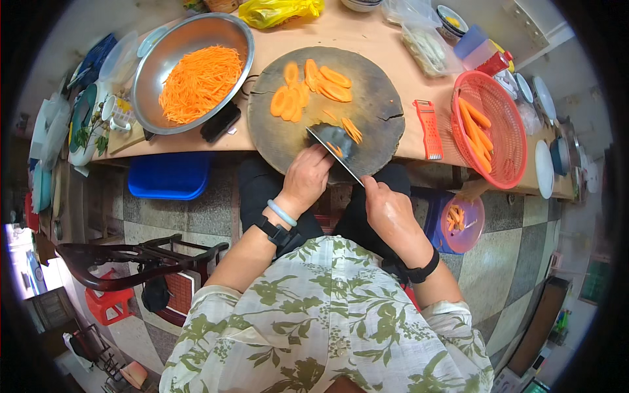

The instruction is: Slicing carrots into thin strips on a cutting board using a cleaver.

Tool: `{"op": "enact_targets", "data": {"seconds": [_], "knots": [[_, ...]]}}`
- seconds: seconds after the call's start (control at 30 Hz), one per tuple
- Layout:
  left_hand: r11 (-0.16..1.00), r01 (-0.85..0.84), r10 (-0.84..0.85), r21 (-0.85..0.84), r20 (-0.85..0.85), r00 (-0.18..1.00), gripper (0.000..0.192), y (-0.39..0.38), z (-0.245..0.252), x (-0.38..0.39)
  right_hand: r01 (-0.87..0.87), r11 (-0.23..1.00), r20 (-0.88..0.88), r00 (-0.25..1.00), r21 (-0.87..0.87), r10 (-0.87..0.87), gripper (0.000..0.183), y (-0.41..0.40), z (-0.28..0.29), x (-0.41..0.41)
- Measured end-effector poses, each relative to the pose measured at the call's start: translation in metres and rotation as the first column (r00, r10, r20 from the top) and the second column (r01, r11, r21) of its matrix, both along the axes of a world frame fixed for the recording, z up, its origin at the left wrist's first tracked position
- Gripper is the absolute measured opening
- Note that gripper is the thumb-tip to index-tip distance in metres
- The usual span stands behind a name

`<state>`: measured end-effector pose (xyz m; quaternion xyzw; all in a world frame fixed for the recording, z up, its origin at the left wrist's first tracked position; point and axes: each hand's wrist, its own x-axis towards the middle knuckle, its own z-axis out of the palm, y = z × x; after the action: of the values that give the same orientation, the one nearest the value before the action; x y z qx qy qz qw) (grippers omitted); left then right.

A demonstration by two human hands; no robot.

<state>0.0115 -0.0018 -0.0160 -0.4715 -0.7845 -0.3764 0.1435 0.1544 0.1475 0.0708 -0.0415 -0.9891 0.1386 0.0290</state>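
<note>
My right hand [388,211] is closed on the handle of a kitchen knife [336,156], whose blade slants over the near part of a round wooden chopping board [378,73]. My left hand [308,173] rests at the board's near edge, fingers bent beside the blade; what lies under the fingertips is hidden. Thin carrot strips [352,130] lie right of the blade, on a dark wet patch. Oval carrot slices [291,102] lie in overlapping groups on the far left and middle of the board. A steel bowl [147,93] to the left holds a heap of shredded carrot [201,82].
Right of the board lies a red grater [429,129], then a red plastic basket [516,127] with whole carrots [474,127]. A black object [221,122] sits below the bowl. A yellow plastic bag [280,12] is at the back. A pink bowl [476,231] with peelings stands below the table.
</note>
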Motion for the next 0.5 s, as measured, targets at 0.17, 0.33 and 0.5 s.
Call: {"op": "enact_targets", "data": {"seconds": [0.17, 0.33, 0.5], "knots": [[0.999, 0.004, -0.004, -0.042, 0.015, 1.000, 0.036, 0.000, 0.003, 0.000, 0.002, 1.000, 0.036, 0.999, 0.014, -0.002, 0.009, 0.001, -0.002, -0.008], [0.998, 0.016, -0.013, -0.055, 0.056, 0.998, 0.035, -0.001, 0.010, 0.001, 0.007, 1.000, 0.049, 0.999, -0.017, -0.006, 0.008, 0.003, -0.003, -0.012], [0.998, 0.005, -0.004, -0.058, 0.016, 1.000, 0.034, 0.000, 0.007, 0.002, 0.041, 0.996, 0.038, 0.999, -0.076, -0.038, 0.012, 0.011, -0.004, 0.003]]}}
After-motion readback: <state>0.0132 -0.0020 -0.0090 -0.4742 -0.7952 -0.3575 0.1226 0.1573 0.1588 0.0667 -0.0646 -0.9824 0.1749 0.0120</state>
